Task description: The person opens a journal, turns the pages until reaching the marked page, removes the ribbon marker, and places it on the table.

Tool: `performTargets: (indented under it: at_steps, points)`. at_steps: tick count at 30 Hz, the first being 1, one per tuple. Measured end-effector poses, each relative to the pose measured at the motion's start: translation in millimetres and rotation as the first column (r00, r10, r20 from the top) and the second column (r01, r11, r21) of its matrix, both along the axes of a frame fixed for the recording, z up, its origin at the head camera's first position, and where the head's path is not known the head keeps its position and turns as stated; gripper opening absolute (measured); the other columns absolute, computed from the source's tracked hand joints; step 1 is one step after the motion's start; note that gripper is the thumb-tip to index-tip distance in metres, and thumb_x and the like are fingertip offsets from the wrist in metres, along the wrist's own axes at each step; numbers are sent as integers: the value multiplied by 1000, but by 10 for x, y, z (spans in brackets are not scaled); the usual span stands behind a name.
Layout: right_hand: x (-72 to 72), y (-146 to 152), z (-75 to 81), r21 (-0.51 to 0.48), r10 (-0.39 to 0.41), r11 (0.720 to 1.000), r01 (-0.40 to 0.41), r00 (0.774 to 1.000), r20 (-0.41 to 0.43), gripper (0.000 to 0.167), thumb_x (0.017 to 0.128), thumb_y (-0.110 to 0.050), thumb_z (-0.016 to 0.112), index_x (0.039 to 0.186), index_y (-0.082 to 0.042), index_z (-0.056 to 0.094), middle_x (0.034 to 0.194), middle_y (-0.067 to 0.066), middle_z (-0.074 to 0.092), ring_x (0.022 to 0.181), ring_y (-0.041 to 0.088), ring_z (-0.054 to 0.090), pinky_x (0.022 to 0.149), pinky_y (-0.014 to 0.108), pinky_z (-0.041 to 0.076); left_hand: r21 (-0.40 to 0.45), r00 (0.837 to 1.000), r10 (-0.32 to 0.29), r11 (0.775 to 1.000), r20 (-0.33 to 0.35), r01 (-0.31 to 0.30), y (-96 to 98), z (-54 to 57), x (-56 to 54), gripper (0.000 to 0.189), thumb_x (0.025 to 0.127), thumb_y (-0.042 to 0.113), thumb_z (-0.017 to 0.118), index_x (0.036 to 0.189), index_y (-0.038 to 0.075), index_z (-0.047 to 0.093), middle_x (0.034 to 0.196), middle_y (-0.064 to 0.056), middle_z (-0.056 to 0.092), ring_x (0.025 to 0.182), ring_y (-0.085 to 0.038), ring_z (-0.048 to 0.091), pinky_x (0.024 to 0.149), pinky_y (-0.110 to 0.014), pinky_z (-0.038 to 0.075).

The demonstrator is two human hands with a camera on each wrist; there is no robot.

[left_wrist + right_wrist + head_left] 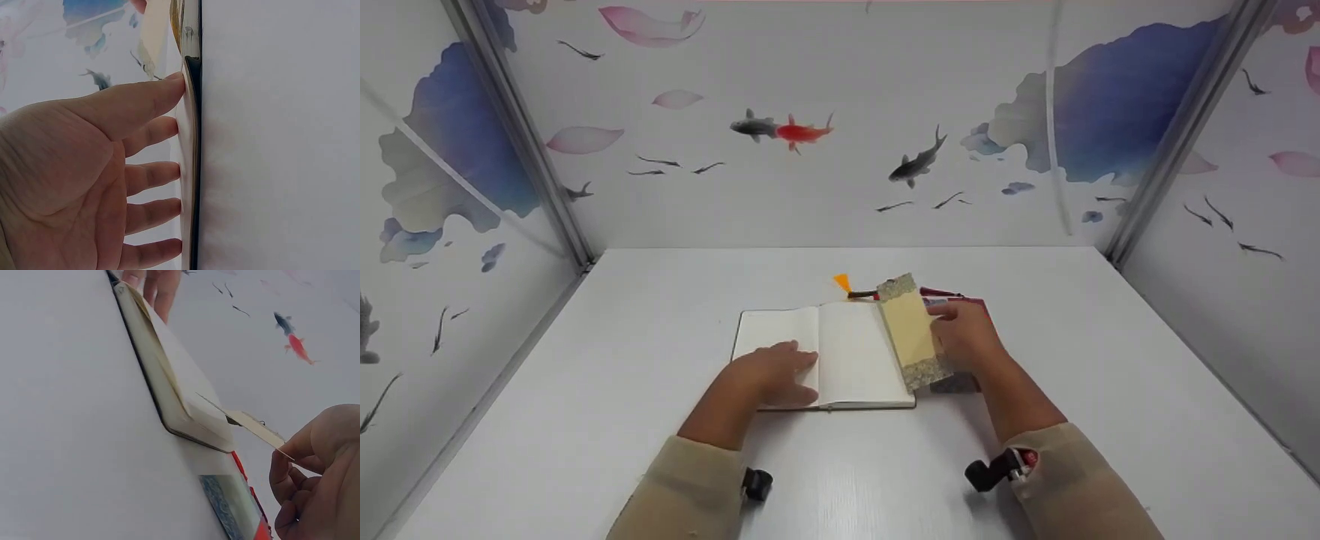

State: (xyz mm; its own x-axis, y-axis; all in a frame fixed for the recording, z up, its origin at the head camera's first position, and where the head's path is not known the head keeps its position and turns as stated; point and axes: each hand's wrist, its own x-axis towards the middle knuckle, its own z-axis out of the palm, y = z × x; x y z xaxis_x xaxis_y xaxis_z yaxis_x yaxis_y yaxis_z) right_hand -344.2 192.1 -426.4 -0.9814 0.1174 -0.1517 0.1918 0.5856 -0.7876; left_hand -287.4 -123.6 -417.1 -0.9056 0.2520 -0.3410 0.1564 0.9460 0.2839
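Lying open near the middle of the table [585,420] is one notebook [847,352], its pages blank, its spine running away from the person and its long side across the table. One bookmark [911,334], a cream strip with patterned ends, is pinched by the right hand [971,337] at its right edge; it hangs tilted over the notebook's right page, long axis running roughly from near to far, the far end carrying one orange tassel [842,282]. The left hand [776,371] lies flat on the left page, its fingers straight and pressing the paper, gripping nothing. Under the right hand sits one more flat thing, a red-edged book [960,298], just beside the notebook and partly hidden. Both sleeves are beige. The table is white and matte, walled on three sides by panels painted with fish, petals and blue lotus leaves.
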Motion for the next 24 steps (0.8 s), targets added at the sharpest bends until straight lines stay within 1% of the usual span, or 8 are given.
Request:
performTargets:
  at_steps: [2, 5, 7, 12, 14, 17, 19, 24]
  points:
    - [-30, 103, 38, -39, -32, 999, 32, 999, 1, 46, 105, -17, 53, 149, -11, 64, 146, 18, 65, 118, 29, 64, 93, 36, 56, -2, 1000, -2, 1000, -6, 2, -4, -4, -3, 71, 99, 44, 71, 164, 31, 46, 177, -5, 34, 164, -36, 31, 131, -61, 30]
    - [-68, 248, 88, -88, -90, 992, 93, 995, 35, 49, 104, -17, 51, 152, -13, 61, 152, 17, 60, 125, 29, 61, 99, 38, 56, -8, 1000, -11, 1000, -14, 11, -11, -3, -4, 71, 99, 43, 70, 164, 30, 46, 176, -6, 34, 164, -35, 32, 131, -60, 31]
    - [-91, 337, 108, -116, -117, 986, 123, 991, 57, 51, 103, -17, 50, 153, -13, 60, 152, 16, 60, 128, 30, 60, 100, 38, 56, -12, 1000, -13, 1000, -16, 13, -17, -1, -5, 71, 100, 43, 70, 164, 30, 45, 176, -6, 34, 164, -35, 33, 131, -60, 31]
    - [-123, 550, 106, -133, -141, 980, 147, 989, 50, 55, 100, -14, 48, 154, -8, 58, 155, 19, 57, 131, 32, 58, 99, 38, 54, -3, 1000, 5, 1000, -7, -5, -25, -8, -10, 72, 99, 44, 71, 164, 32, 45, 177, -5, 34, 164, -35, 32, 131, -60, 31]
    - [-125, 646, 100, -135, -144, 980, 148, 989, 43, 55, 101, -15, 47, 155, -7, 56, 158, 20, 54, 137, 35, 54, 106, 44, 52, 0, 1000, 8, 1000, -7, -8, -26, -20, -17, 72, 99, 44, 71, 164, 33, 45, 177, -5, 34, 164, -35, 32, 131, -60, 31]
    - [-132, 791, 112, -128, -156, 978, 163, 986, 63, 59, 99, -14, 46, 158, -7, 53, 165, 21, 47, 147, 39, 47, 118, 52, 46, 4, 1000, 3, 1000, -8, -3, -27, -41, -30, 72, 98, 45, 71, 164, 32, 45, 176, -5, 34, 164, -35, 33, 131, -61, 32]
    - [-140, 893, 118, -102, -170, 979, 177, 982, 79, 60, 99, -15, 45, 158, -7, 52, 167, 21, 45, 151, 40, 44, 123, 55, 42, 5, 1000, -2, 1000, -10, 2, -24, -44, -31, 71, 98, 44, 70, 164, 32, 45, 176, -5, 34, 164, -35, 33, 130, -60, 32]
    - [-156, 1131, 82, 2, -181, 983, 181, 980, 78, 58, 101, -17, 41, 155, -3, 55, 164, 25, 47, 150, 41, 47, 124, 53, 43, 9, 1000, -5, 1000, -11, 5, -20, -32, -18, 71, 98, 44, 70, 164, 32, 46, 176, -5, 35, 164, -34, 33, 131, -59, 32]
